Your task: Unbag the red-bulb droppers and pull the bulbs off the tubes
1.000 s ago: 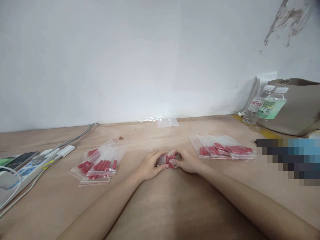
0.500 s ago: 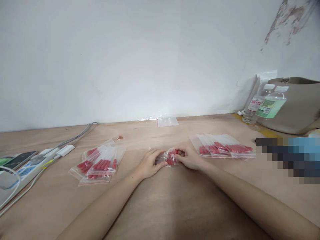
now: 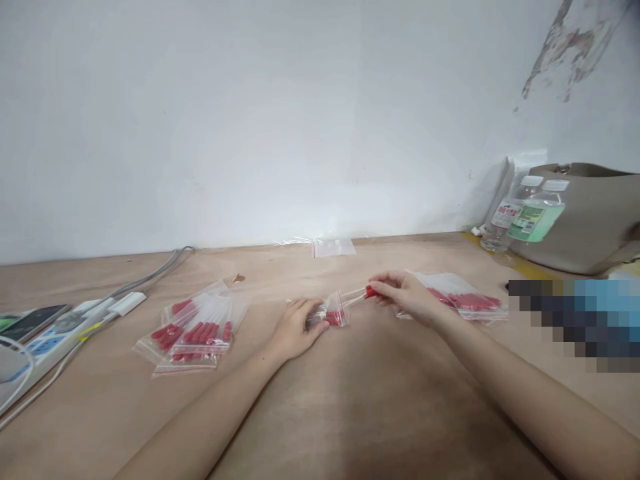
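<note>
My left hand (image 3: 295,328) lies on the wooden table (image 3: 350,400) and pins down a small clear zip bag (image 3: 331,313) with red-handled sticks inside. My right hand (image 3: 406,295) pinches the red end of one stick (image 3: 364,293), which is half drawn out of the bag's mouth. A pile of filled bags (image 3: 195,330) lies to the left. Another row of filled bags (image 3: 463,297) lies just behind and right of my right hand.
An empty zip bag (image 3: 334,247) lies by the wall. A power strip (image 3: 55,330) with cables and a phone (image 3: 31,321) sit at the left edge. Two plastic bottles (image 3: 525,215) and a beige bag (image 3: 590,217) stand at the right.
My right hand has moved right and away from the bag, drawing one red-handled stick out. My left hand stays on the bag.
</note>
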Demonstrator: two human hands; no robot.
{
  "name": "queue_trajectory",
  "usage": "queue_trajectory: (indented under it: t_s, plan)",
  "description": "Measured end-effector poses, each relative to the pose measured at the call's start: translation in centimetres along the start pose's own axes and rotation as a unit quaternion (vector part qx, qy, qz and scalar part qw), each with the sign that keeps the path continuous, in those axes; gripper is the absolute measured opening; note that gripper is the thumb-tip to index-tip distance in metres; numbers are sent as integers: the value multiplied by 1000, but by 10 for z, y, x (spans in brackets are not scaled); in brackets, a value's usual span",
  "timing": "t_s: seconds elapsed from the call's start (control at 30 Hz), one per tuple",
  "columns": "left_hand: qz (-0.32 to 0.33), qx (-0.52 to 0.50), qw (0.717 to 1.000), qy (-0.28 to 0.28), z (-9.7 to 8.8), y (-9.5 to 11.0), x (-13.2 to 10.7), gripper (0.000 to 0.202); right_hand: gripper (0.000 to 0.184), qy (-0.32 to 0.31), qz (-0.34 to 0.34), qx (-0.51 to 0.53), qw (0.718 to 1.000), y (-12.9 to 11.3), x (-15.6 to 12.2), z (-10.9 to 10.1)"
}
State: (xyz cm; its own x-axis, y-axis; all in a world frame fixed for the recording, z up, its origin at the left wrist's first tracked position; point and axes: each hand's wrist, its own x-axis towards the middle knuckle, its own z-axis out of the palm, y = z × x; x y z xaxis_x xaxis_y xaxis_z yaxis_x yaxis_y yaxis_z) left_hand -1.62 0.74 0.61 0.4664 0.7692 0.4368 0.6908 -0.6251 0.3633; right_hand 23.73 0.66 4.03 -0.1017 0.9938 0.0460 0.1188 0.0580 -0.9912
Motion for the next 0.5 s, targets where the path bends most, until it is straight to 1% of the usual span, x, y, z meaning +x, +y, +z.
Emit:
queue_trajectory:
  t_s: [0.03, 0.07, 0.1, 0.13, 0.17, 0.2, 0.23, 0.3, 0.37, 0.43, 0.5]
  plan:
    - [-16, 13, 1000, 9, 1, -1, 0, 35, 28, 41, -47, -67, 996, -4, 0, -8]
    - [-31, 25, 999, 17, 1, -2, 0, 35, 29, 86, -102, -137, 982, -6, 1, -15]
    - [-42, 35, 998, 24, 1, -2, 0, 36, 28, 125, -159, -206, 957, -5, 1, -20]
    - [-48, 42, 998, 26, 2, -3, 1, 36, 28, 152, -213, -270, 927, -3, 1, -23]
    - [-48, 45, 997, 25, 2, -3, 1, 38, 26, 165, -258, -326, 894, 1, 0, -24]
    - [-45, 46, 998, 21, 2, -3, 1, 39, 25, 160, -293, -372, 866, 6, 0, -24]
    - [-40, 45, 998, 14, 2, -4, 1, 40, 25, 144, -316, -410, 843, 13, 0, -22]
    - [-28, 41, 999, -1, 2, -4, 0, 40, 26, 100, -334, -471, 810, 25, -2, -15]
    - [-21, 41, 999, -18, 2, -5, 0, 40, 27, 66, -333, -519, 784, 36, -4, -8]
    - [-17, 49, 998, -32, 3, -6, -1, 41, 26, 46, -326, -560, 760, 41, -7, -3]
    - [-17, 56, 998, -38, 2, -6, -1, 42, 27, 33, -318, -588, 743, 42, -10, -1]
